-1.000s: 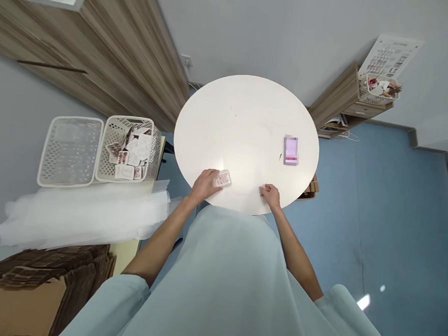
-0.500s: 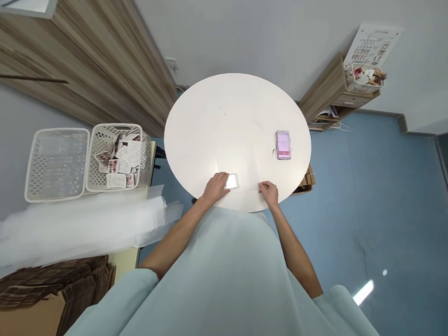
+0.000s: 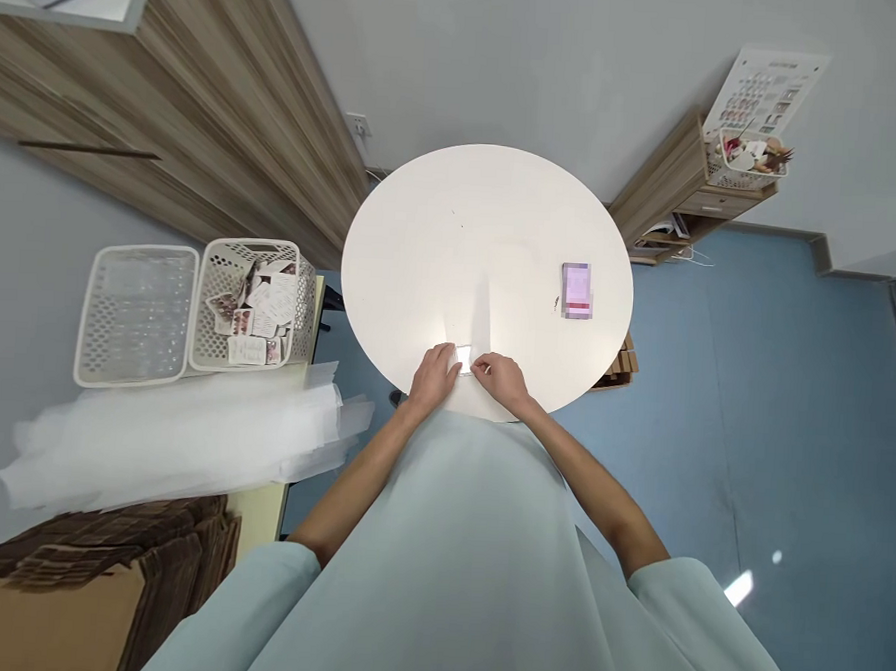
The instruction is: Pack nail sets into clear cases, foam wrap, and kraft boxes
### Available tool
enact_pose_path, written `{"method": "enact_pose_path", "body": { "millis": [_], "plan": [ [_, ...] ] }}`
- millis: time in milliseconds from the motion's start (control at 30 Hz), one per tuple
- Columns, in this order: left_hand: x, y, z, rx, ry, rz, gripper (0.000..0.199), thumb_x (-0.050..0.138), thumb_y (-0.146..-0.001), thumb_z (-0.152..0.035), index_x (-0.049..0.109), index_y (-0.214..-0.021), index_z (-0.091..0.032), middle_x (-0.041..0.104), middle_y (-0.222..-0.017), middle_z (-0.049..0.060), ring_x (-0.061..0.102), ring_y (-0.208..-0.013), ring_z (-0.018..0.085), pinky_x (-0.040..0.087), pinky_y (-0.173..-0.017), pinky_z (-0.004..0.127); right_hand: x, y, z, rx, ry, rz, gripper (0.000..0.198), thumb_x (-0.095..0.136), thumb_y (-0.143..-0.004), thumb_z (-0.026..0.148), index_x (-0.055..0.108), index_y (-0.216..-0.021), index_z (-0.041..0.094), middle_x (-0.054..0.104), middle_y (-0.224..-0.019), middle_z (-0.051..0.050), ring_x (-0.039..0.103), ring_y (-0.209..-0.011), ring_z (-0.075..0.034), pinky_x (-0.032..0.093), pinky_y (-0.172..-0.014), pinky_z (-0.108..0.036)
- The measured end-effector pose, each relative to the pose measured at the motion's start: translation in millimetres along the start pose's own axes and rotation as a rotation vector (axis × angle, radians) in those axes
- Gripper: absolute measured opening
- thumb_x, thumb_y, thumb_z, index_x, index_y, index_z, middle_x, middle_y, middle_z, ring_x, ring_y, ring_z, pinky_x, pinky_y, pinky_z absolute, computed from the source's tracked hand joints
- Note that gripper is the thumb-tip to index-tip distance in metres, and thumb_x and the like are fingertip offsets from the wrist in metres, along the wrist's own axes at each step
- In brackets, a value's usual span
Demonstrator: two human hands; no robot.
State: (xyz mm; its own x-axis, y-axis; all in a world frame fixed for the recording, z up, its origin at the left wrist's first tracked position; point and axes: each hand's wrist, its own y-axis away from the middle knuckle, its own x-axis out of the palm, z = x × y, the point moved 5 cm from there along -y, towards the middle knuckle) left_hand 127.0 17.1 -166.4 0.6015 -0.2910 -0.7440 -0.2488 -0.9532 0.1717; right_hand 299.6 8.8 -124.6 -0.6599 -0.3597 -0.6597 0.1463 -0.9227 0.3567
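A small white rectangle with a clear, shiny border lies near the front edge of the white oval table. My left hand grips its left side between fingers and thumb. At its right edge is my right hand, thumb and fingertips pinched together. Whatever those fingertips hold is too small to make out. Farther right on the tabletop lies a purple-pink pack, its face blurred, with a small dark mark beside it.
Left of the table, a white basket of printed cards stands beside a basket of clear plastic pieces. White sheets and stacked cardboard lie nearer. A wooden cabinet stands back right, bearing another filled basket.
My right hand has moved left across the tabletop to the right edge of the white rectangle. The left hand stays at its left side. The whole view has shifted slightly.
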Motion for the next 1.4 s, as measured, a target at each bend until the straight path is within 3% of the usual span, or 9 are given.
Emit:
{"method": "enact_pose_path", "body": {
  "millis": [167,267,467,633,733,833,1067,1200,1400],
  "plan": [
    [-4,11,10,-0.295,0.165,0.006,0.043,0.038,-0.110,-0.047,0.073,-0.117,-0.023,0.079,-0.114,0.009,0.073,-0.104,0.027,0.055,-0.096,0.039,26,-15,10,-0.022,0.129,0.144,0.017,0.062,-0.102,0.025,0.078,-0.097,0.024,0.079,-0.100,-0.003,0.070,-0.087,-0.020,0.042,-0.068,-0.028],
    [-4,7,10,-0.372,0.185,-0.004,0.043,0.048,-0.106,-0.055,0.076,-0.107,-0.023,0.082,-0.111,0.007,0.074,-0.104,0.028,0.054,-0.094,0.038,37,-18,13,-0.017,0.168,0.200,0.020,0.060,-0.103,0.024,0.079,-0.095,0.024,0.079,-0.095,-0.004,0.069,-0.084,-0.020,0.041,-0.067,-0.028],
    [6,-5,19,-0.493,0.170,-0.012,0.019,0.067,-0.095,-0.036,0.078,-0.103,-0.023,0.082,-0.113,0.006,0.075,-0.108,0.027,0.054,-0.091,0.035,48,-17,14,0.006,0.177,0.238,0.021,0.062,-0.103,0.029,0.079,-0.092,0.025,0.079,-0.093,-0.004,0.070,-0.082,-0.021,0.041,-0.066,-0.029],
    [8,-6,26,-0.528,0.216,-0.020,0.017,0.068,-0.094,-0.035,0.078,-0.099,-0.023,0.083,-0.099,0.005,0.077,-0.097,0.024,0.054,-0.085,0.032,31,-16,4,0.000,0.094,0.139,0.015,0.066,-0.101,0.033,0.078,-0.096,0.026,0.081,-0.102,-0.002,0.072,-0.089,-0.021,0.046,-0.070,-0.029],
    [8,-5,27,-0.565,0.242,-0.001,0.018,0.067,-0.095,-0.036,0.078,-0.100,-0.022,0.082,-0.087,0.003,0.076,-0.082,0.022,0.054,-0.082,0.032,12,-17,-13,0.073,0.059,0.007,0.013,0.066,-0.100,0.031,0.077,-0.098,0.024,0.081,-0.104,-0.002,0.073,-0.093,-0.021,0.049,-0.075,-0.030],
    [8,-6,28,-0.591,0.258,0.022,0.019,0.065,-0.096,-0.035,0.077,-0.100,-0.022,0.082,-0.088,0.003,0.075,-0.074,0.020,0.054,-0.081,0.032,0,-19,-31,0.170,0.039,-0.052,0.013,0.066,-0.100,0.030,0.075,-0.106,0.024,0.081,-0.107,-0.003,0.073,-0.099,-0.021,0.051,-0.079,-0.030],
    [8,-12,23,-0.550,0.088,0.047,0.014,0.061,-0.098,-0.033,0.072,-0.099,-0.023,0.081,-0.105,0.006,0.074,-0.099,0.026,0.050,-0.081,0.034,5,-25,-42,0.267,0.025,-0.004,0.018,0.069,-0.100,0.036,0.075,-0.112,0.024,0.080,-0.114,-0.004,0.072,-0.108,-0.022,0.051,-0.083,-0.029],
    [9,-11,21,-0.552,0.030,0.073,0.014,0.058,-0.101,-0.036,0.066,-0.101,-0.025,0.080,-0.106,0.006,0.072,-0.102,0.027,0.050,-0.081,0.035,14,-28,-43,0.310,0.013,0.040,0.019,0.070,-0.098,0.040,0.075,-0.106,0.023,0.080,-0.113,-0.005,0.073,-0.105,-0.022,0.050,-0.079,-0.027],
    [7,-3,18,-0.543,-0.016,-0.005,0.019,0.058,-0.100,-0.039,0.061,-0.112,-0.024,0.076,-0.107,0.009,0.071,-0.101,0.031,0.054,-0.085,0.040,23,-29,-44,0.353,-0.070,0.081,0.018,0.068,-0.100,0.039,0.070,-0.098,0.021,0.081,-0.098,-0.003,0.074,-0.075,-0.016,0.049,-0.073,-0.025]
  ]
}}
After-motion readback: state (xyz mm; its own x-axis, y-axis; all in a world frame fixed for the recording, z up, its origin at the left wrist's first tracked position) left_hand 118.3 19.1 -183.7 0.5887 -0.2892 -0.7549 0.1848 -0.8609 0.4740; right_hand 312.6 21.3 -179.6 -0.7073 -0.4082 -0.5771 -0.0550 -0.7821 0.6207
